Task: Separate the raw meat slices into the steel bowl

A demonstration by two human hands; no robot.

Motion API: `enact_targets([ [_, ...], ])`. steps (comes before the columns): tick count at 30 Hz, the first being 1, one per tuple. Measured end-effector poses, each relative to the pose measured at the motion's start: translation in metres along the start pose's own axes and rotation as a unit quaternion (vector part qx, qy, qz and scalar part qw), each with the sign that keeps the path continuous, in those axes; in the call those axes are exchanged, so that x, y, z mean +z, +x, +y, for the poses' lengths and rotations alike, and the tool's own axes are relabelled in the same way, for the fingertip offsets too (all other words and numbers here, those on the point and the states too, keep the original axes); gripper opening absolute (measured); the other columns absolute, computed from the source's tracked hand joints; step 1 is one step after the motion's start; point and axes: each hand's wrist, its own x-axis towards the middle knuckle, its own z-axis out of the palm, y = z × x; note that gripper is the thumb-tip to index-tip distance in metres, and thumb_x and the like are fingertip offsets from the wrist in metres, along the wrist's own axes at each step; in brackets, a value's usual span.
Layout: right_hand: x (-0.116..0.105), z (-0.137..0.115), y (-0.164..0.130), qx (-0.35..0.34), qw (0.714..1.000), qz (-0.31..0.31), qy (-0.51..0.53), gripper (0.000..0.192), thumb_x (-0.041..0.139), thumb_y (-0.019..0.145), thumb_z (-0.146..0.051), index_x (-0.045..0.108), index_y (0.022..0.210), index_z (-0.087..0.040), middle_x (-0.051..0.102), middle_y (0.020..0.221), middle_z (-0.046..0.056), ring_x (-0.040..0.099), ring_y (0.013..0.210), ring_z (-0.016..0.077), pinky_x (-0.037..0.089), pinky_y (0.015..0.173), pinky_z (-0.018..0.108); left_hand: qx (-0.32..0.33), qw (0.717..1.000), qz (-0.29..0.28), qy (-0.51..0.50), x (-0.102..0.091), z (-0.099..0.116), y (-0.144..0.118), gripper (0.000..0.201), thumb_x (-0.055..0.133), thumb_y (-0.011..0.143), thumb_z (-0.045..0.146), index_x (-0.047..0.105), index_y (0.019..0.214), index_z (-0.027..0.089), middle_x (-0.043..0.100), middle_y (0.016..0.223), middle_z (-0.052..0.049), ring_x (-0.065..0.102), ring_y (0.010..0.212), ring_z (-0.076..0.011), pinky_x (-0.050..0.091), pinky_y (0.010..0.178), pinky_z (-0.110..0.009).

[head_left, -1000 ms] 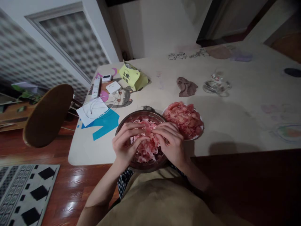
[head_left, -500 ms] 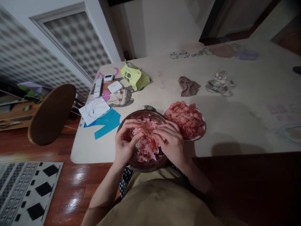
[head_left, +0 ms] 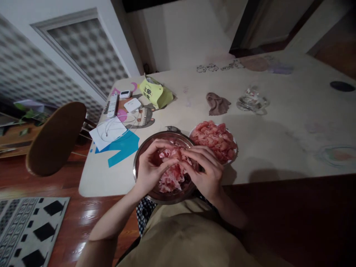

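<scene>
Pinching from both sides, pink raw meat slices (head_left: 172,171) are gripped by left hand (head_left: 150,168) and right hand (head_left: 207,171) over the round metal bowl (head_left: 139,161), catching scraps.

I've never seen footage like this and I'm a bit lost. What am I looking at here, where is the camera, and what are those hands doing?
There is no machine: the camera sits on a person's head and looks forward and down, so the two bare hands are their own. The left hand and the right hand are both over a metal bowl at the near edge of the table, fingers closed on thin slices of raw meat. Right of the bowl is a plate heaped with more raw meat. Farther back lie a brown cloth, a glass jug, a yellow packet, a remote control and a paper. A wooden chair stands to the left.
</scene>
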Motion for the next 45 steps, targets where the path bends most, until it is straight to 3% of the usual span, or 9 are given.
enact_targets([
  [7,-0.021,0.022,0.001,0.032,0.995,0.076,-0.051,0.028,0.066,0.089,-0.008,0.071,0.112,-0.024,0.078,0.102,0.004,0.072,0.096,0.0188,0.058,0.091,0.036,0.065,0.989,-0.118,0.066,0.027,0.011,0.043,0.026,0.084,0.079,0.021,0.072,0.102,0.019,0.068,0.104,-0.008,0.066,0.102,-0.0195,0.057,0.092,-0.033],
  [11,-0.033,0.043,0.002,0.046,0.989,0.112,-0.083,0.025,0.066,0.091,-0.012,0.070,0.112,-0.024,0.078,0.101,0.004,0.073,0.095,0.0190,0.059,0.090,0.036,0.054,0.982,-0.173,0.061,0.052,0.004,0.069,0.019,0.079,0.085,0.024,0.072,0.103,0.019,0.068,0.104,-0.008,0.067,0.096,-0.0173,0.060,0.079,-0.027],
  [15,-0.042,0.068,0.004,0.082,0.981,0.132,-0.115,0.021,0.066,0.092,-0.018,0.071,0.111,-0.025,0.078,0.104,0.005,0.073,0.098,0.0207,0.059,0.094,0.041,0.061,0.976,-0.194,0.075,0.074,-0.012,0.094,0.019,0.079,0.085,0.028,0.073,0.100,0.018,0.069,0.100,-0.008,0.067,0.093,-0.0176,0.059,0.073,-0.024],
  [21,-0.052,0.093,0.011,0.111,0.981,0.120,-0.106,0.025,0.066,0.093,-0.021,0.071,0.116,-0.026,0.078,0.109,0.006,0.071,0.103,0.0224,0.057,0.097,0.046,0.059,0.974,-0.207,0.069,0.094,-0.035,0.116,0.022,0.078,0.086,0.035,0.074,0.099,0.018,0.069,0.098,-0.009,0.068,0.092,-0.0199,0.061,0.077,-0.030],
  [33,-0.056,0.103,0.005,0.198,0.970,0.135,-0.028,0.021,0.069,0.091,-0.026,0.071,0.113,-0.028,0.077,0.107,0.002,0.072,0.101,0.0197,0.059,0.094,0.039,0.042,0.955,-0.275,0.103,0.096,-0.033,0.121,0.022,0.073,0.090,0.025,0.073,0.110,0.018,0.071,0.114,-0.012,0.070,0.105,-0.0211,0.062,0.086,-0.030],
  [41,-0.052,0.098,0.009,0.169,0.977,0.109,-0.068,0.024,0.070,0.091,-0.028,0.069,0.115,-0.030,0.077,0.109,0.001,0.071,0.103,0.0205,0.058,0.098,0.044,0.116,0.947,-0.256,0.154,0.091,-0.032,0.117,0.020,0.066,0.095,0.025,0.075,0.112,0.019,0.077,0.106,-0.010,0.074,0.095,-0.0192,0.063,0.085,-0.031],
  [45,-0.050,0.099,0.006,0.168,0.978,0.112,-0.054,0.022,0.068,0.093,-0.028,0.069,0.114,-0.029,0.077,0.109,0.002,0.072,0.102,0.0203,0.057,0.100,0.044,0.170,0.936,-0.264,0.162,0.088,-0.032,0.118,0.024,0.058,0.099,0.015,0.074,0.115,0.020,0.078,0.107,-0.009,0.074,0.097,-0.0177,0.060,0.089,-0.032],
])
